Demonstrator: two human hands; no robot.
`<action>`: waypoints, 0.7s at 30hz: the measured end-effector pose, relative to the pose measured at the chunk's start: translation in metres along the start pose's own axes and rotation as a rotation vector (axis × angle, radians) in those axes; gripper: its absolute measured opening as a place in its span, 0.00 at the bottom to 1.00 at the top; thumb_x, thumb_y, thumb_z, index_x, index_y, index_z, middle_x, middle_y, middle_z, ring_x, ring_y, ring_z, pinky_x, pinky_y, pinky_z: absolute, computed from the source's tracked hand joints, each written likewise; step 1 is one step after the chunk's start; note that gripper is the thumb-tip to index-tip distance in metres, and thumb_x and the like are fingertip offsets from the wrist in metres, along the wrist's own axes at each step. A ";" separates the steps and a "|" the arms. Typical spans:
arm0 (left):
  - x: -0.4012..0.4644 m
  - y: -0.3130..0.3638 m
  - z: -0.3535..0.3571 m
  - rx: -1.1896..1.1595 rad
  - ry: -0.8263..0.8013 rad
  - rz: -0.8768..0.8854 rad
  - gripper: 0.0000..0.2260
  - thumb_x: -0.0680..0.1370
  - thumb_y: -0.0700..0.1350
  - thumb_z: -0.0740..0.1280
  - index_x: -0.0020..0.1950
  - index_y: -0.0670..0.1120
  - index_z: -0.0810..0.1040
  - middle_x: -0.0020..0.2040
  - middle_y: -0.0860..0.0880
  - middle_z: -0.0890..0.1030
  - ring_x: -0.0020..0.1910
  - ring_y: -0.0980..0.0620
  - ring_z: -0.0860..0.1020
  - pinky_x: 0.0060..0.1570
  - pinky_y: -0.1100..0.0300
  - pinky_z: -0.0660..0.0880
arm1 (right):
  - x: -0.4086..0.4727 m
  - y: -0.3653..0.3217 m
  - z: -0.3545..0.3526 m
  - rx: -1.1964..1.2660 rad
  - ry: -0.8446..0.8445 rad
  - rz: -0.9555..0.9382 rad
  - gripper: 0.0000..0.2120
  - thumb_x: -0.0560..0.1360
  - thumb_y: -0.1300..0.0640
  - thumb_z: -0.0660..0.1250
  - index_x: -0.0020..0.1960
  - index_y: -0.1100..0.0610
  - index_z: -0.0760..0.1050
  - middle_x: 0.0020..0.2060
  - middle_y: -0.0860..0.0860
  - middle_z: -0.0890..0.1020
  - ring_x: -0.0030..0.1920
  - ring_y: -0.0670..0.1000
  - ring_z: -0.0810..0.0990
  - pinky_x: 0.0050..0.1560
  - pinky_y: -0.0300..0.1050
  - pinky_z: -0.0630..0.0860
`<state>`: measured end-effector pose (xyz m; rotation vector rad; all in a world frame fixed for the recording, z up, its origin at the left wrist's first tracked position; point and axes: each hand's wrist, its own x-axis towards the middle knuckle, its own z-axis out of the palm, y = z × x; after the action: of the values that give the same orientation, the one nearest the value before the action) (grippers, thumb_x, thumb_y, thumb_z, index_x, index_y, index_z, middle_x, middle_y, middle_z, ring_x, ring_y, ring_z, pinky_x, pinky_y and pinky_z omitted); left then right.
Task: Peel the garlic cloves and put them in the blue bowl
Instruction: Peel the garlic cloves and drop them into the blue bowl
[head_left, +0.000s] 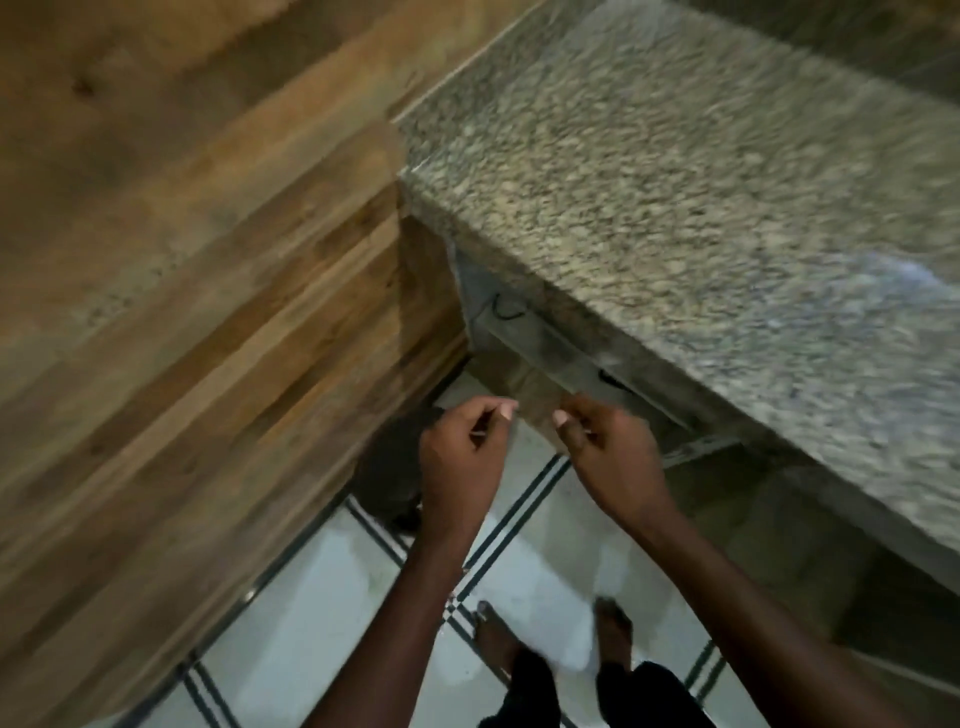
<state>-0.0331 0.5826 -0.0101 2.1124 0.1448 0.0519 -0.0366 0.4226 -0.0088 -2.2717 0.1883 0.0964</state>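
Head cam: left hand (462, 447) & right hand (605, 447) fingers curled, pinching (what, can't tell—blurred) beside granite counter (675, 182).

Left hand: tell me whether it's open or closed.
Closed. The left hand has its fingers curled with the thumb pressed to the fingertips, as if pinching; the blurred frame does not show what it holds, if anything.

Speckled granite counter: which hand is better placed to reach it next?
Likely right: the right hand sits nearer the speckled granite counter; the left hand is farther, by the brown wooden wall.
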 end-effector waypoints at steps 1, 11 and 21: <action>-0.010 0.023 0.008 -0.015 -0.024 0.028 0.05 0.81 0.45 0.69 0.50 0.49 0.85 0.39 0.59 0.82 0.42 0.69 0.79 0.39 0.75 0.71 | -0.010 0.004 -0.027 -0.001 0.037 -0.001 0.09 0.81 0.53 0.66 0.54 0.55 0.83 0.44 0.50 0.86 0.43 0.50 0.83 0.40 0.41 0.74; -0.116 0.199 0.220 -0.183 -0.425 0.200 0.07 0.81 0.46 0.67 0.49 0.50 0.86 0.43 0.55 0.85 0.44 0.58 0.83 0.46 0.51 0.81 | -0.116 0.166 -0.276 0.055 0.458 0.190 0.08 0.80 0.50 0.64 0.46 0.49 0.81 0.40 0.42 0.84 0.41 0.40 0.82 0.42 0.51 0.80; -0.190 0.305 0.418 -0.149 -0.604 0.246 0.05 0.81 0.44 0.69 0.51 0.49 0.86 0.45 0.56 0.85 0.44 0.59 0.83 0.44 0.60 0.80 | -0.169 0.325 -0.426 0.028 0.541 0.337 0.07 0.80 0.55 0.66 0.46 0.51 0.82 0.40 0.44 0.84 0.41 0.44 0.82 0.42 0.47 0.78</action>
<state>-0.1568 0.0469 0.0376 1.8985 -0.4639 -0.4143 -0.2553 -0.0919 0.0463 -2.1720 0.8480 -0.3473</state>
